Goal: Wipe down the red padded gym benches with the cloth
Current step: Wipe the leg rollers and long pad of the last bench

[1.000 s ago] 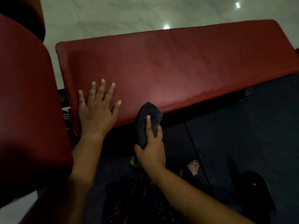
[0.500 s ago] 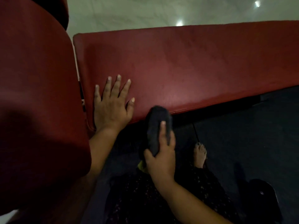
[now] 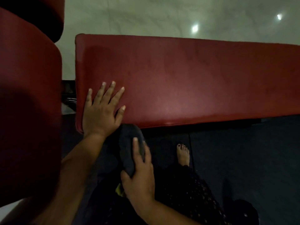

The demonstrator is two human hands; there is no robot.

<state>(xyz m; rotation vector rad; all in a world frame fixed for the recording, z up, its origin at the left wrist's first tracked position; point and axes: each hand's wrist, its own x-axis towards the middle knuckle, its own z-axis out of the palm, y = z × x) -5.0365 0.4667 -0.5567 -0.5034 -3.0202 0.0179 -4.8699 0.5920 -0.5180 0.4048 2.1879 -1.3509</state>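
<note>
A long red padded bench [image 3: 186, 82] stretches from the centre left to the right edge. My left hand [image 3: 101, 112] lies flat on its near left corner, fingers spread. My right hand [image 3: 139, 172] grips a dark grey cloth [image 3: 129, 146], thumb laid along it. The cloth's top end touches the bench's near edge, just right of my left wrist. A second red pad [image 3: 27, 111] fills the left side, close to the camera.
Dark rubber matting [image 3: 243, 159] covers the floor under the bench. My bare foot [image 3: 183, 154] stands on it, right of the cloth. Pale glossy floor [image 3: 162, 18] with light reflections lies beyond the bench. A dark object [image 3: 245, 211] sits at the lower right.
The cloth and my right hand have slid left along the bench's near edge, toward my left hand. The view has shifted, so the bench now sits further right and more level.
</note>
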